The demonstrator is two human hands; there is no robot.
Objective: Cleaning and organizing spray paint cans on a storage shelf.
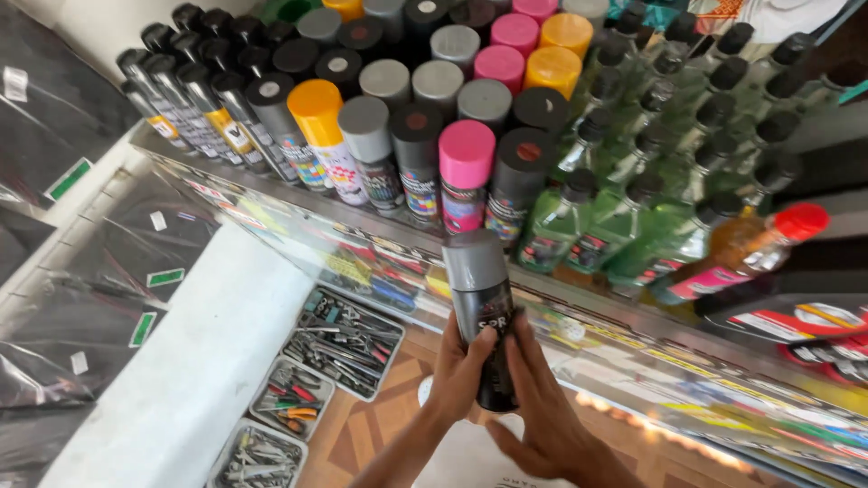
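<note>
A spray can with a grey cap and dark body (479,289) stands upright in front of a shelf, held between both my hands. My left hand (461,370) wraps its lower left side with the thumb up along the body. My right hand (542,407) presses against its right side and bottom, fingers spread. Just above the can, the glass shelf (271,194) carries rows of spray cans; the nearest are a pink-capped can (466,172) and a black-capped can (523,176).
Green liquid bottles with black caps (633,181) fill the shelf's right part, beside an amber bottle with a red cap (759,244). Below left, trays of small tools and hardware (339,339) rest on a wooden surface. Dark plastic-wrapped packs (81,298) lie at left.
</note>
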